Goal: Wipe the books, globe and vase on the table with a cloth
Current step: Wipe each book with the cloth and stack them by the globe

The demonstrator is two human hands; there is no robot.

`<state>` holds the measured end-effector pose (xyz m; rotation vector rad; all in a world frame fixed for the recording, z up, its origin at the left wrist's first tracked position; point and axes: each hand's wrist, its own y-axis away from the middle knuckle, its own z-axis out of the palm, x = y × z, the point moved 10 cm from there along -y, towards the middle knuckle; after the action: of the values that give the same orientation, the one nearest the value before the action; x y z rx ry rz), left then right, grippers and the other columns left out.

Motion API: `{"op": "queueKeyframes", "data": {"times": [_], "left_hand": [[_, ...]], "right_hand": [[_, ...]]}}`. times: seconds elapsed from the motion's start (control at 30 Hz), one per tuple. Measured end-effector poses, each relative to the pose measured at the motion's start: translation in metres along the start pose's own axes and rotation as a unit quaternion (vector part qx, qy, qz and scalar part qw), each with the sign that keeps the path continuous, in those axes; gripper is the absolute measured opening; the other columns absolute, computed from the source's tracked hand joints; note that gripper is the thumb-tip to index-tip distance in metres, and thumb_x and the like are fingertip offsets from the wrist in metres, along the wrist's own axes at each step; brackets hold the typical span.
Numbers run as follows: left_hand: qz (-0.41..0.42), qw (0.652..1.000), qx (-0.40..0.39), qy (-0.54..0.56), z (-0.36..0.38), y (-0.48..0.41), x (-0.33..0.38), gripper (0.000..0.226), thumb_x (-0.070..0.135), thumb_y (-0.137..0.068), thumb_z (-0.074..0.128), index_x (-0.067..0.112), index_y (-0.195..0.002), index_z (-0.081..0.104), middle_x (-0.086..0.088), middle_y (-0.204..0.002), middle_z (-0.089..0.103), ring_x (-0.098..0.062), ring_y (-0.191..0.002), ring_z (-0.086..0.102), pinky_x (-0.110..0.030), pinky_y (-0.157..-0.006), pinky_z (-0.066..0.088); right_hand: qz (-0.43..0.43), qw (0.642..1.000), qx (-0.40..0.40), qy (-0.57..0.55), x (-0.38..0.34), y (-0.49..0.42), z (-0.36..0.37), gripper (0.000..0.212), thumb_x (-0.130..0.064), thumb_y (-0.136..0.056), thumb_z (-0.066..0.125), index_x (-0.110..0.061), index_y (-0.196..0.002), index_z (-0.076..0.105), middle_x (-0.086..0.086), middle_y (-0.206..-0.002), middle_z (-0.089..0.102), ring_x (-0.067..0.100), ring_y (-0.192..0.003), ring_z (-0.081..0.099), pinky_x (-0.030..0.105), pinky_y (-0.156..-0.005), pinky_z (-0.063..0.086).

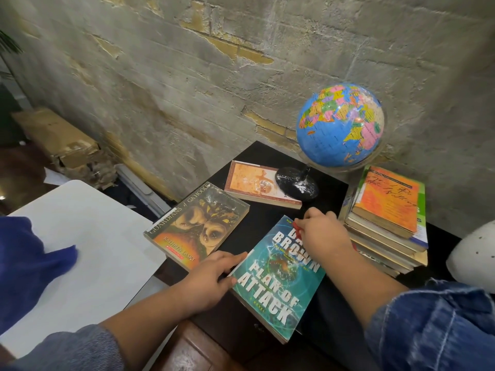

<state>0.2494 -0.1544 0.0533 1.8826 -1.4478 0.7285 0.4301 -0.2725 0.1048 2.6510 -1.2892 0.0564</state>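
Head view: My left hand (211, 279) lies flat, fingers straight, against the left edge of the teal book (278, 279), which sits face up and askew at the near edge of the black table (263, 219). My right hand (322, 234) is curled on the book's top right corner, closed over a red cloth (296, 226) of which only small scraps show past the fingers. The hands are apart, one on each side of the cover. To the left lies the owl book (198, 226), just beside the teal one. Behind it is an orange book (254, 183), with the dusty black foot of the globe (340, 124) resting partly on its right end. The globe stands against the wall (187, 76). A stack of books (385, 212) rises to the right of my right hand. The vase (471, 258), white and cut off by the frame, sits at far right. A blue fabric (26, 263) lies on a white table (101, 236) at left.
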Motion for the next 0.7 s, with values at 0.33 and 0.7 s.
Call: {"op": "queueKeyframes", "data": {"times": [0.33, 0.7], "left_hand": [[-0.005, 1.0, -0.011, -0.014, 0.001, 0.0, 0.001, 0.055, 0.021, -0.097, 0.05, 0.036, -0.145, 0.03, 0.009, -0.131, 0.039, -0.003, -0.117, 0.04, -0.007, -0.096, 0.03], [0.003, 1.0, 0.0, 0.002, 0.0, 0.001, 0.002, 0.054, 0.019, -0.096, 0.051, 0.035, -0.144, 0.032, 0.011, -0.127, 0.04, 0.0, -0.117, 0.039, 0.002, -0.089, 0.024]], "right_hand": [[-0.069, 0.997, -0.011, -0.009, -0.031, -0.009, 0.001, 0.051, -0.022, -0.093, 0.056, -0.043, -0.137, 0.042, -0.006, -0.131, 0.038, 0.025, -0.113, 0.037, 0.033, -0.087, 0.046], [-0.119, 0.99, -0.039, -0.067, -0.006, 0.018, 0.007, 0.03, -0.041, -0.097, 0.049, -0.05, -0.124, 0.056, -0.021, -0.122, 0.044, 0.013, -0.103, 0.04, 0.028, -0.085, 0.043]]}}
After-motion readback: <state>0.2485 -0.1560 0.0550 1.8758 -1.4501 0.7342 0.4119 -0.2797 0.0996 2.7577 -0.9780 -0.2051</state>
